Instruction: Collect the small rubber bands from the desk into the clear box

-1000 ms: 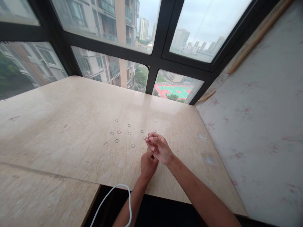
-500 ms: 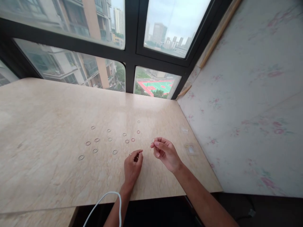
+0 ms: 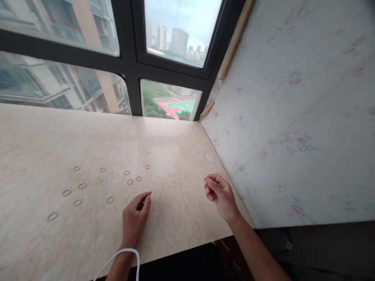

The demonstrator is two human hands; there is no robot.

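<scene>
My right hand [image 3: 221,195] is raised over the right side of the stone top, thumb and forefinger pinching a small thin ring [image 3: 204,180] whose edge just shows. My left hand [image 3: 136,212] rests near the middle of the top, with thumb and fingertips pressed together; what they hold, if anything, is hidden. To its left and beyond it lie several thin rings, among them a dark one [image 3: 53,216], a greenish one [image 3: 110,200] and a red one [image 3: 139,178]. A pale ring [image 3: 149,153] lies farthest back.
A small clear plastic piece [image 3: 209,157] lies by the flowered wall [image 3: 281,128]. Dark window frames [image 3: 129,70] stand along the back of the stone top [image 3: 175,222]. A white cable [image 3: 129,249] loops over my left forearm.
My right hand has moved right with the ring, covering the second clear plastic piece by the wall. My left hand keeps its pinch. The view has swung to the right.
</scene>
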